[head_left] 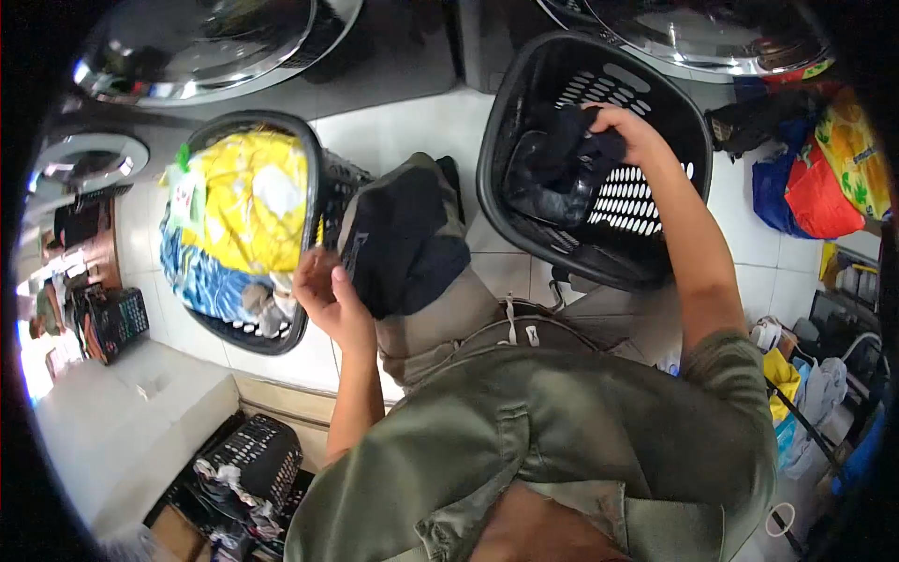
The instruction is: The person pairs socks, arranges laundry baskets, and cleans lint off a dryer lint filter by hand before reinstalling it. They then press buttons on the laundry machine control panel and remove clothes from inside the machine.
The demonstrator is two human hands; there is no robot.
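My right hand (629,133) is closed on a dark garment (567,140), lifting part of it inside a black laundry basket (503,201). More dark cloth lies at the bottom of that basket. At the rim of a second black laundry basket (312,178), my left hand (330,298) is loosely curled, its fingers apart and nothing seen in them. This basket is heaped with a yellow patterned cloth (248,197) and a blue and white cloth (201,272). A dark folded garment (403,244) rests over my knee, just beside my left hand.
Front-loading machines (225,47) line the far side, close behind both baskets. Colourful bags (824,187) sit on the right, with plastic bags (815,403) nearer me. Another black basket (257,459) stands at lower left. White floor tiles (403,126) show between the baskets.
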